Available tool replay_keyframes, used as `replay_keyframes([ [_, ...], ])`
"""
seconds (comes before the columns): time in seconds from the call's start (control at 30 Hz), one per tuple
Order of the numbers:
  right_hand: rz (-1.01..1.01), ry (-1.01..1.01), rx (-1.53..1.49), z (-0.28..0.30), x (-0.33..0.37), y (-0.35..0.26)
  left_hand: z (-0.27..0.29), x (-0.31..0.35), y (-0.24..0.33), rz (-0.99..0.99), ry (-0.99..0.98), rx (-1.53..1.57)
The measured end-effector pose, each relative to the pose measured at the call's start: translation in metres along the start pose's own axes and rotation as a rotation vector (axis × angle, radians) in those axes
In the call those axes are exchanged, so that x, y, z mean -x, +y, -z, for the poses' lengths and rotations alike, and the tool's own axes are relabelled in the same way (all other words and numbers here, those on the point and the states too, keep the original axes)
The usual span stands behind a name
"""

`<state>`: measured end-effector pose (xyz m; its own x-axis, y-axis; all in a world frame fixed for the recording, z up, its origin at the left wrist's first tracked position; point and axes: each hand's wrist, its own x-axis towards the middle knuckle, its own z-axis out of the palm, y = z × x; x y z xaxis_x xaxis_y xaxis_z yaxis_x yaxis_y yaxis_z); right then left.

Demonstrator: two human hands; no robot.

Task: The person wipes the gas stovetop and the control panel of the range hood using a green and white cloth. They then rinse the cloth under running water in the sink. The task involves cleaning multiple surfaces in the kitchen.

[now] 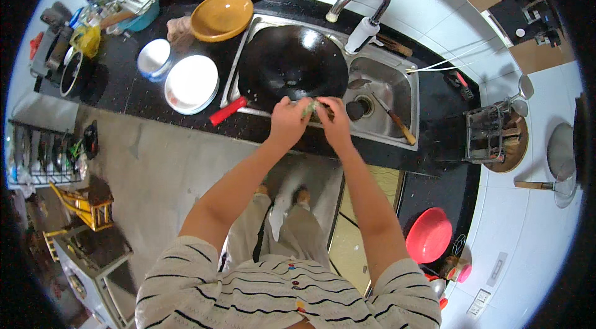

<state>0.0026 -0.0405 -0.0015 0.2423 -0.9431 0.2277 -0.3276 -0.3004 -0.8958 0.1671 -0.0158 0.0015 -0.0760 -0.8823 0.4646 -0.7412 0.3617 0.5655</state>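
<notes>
My left hand (289,123) and my right hand (336,124) meet over the sink's front edge. Pinched between their fingertips is a small pale green, crumpled thing (312,107), too small to name exactly. Just beyond them a large black wok (292,59) sits in the left basin, wet and shiny inside. Its red handle (228,111) sticks out over the counter at the left of my hands. In the smaller right basin of the steel sink (406,96), a dark drain strainer and a wooden-handled tool (402,127) lie near my right hand.
A curved faucet (372,24) rises behind the sink. To the left stand stacked white plates (191,82), white bowls (154,57) and a yellow-brown basin (222,16). A utensil rack (485,136) and a red bowl (428,236) are on the right counter.
</notes>
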Motion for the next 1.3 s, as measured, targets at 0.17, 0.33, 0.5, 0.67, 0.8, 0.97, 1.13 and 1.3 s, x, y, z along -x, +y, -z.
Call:
replay_keyframes([
  [0.17, -0.389, 0.272, -0.131, 0.064, -0.114, 0.094, -0.029, -0.053, -0.044, 0.228, 0.049, 0.144],
  [0.33, -0.750, 0.550, -0.469, 0.134, -0.240, 0.178, -0.052, -0.102, -0.063, 0.792, -0.056, 0.682],
  [0.5, -0.613, 0.399, -0.278, 0.140, -0.264, 0.215, -0.063, -0.131, -0.067, 1.106, 0.012, 1.144],
  [0.67, -0.696, 0.373, -0.393, 0.149, -0.250, 0.233, -0.066, -0.158, -0.054, 1.136, 0.092, 1.282],
  [0.8, -0.608, 0.380, -0.519, 0.148, -0.242, 0.265, -0.059, -0.177, -0.038, 1.130, 0.187, 1.258],
  [0.97, -0.596, 0.319, -0.537, 0.150, -0.247, 0.284, -0.064, -0.182, -0.051, 1.096, 0.147, 1.239],
  [1.13, -0.611, 0.443, -0.502, 0.149, -0.245, 0.291, -0.057, -0.195, -0.050, 1.038, 0.065, 1.247],
  [1.3, -0.732, 0.377, -0.552, 0.147, -0.235, 0.263, -0.061, -0.183, -0.061, 0.976, -0.042, 1.091],
])
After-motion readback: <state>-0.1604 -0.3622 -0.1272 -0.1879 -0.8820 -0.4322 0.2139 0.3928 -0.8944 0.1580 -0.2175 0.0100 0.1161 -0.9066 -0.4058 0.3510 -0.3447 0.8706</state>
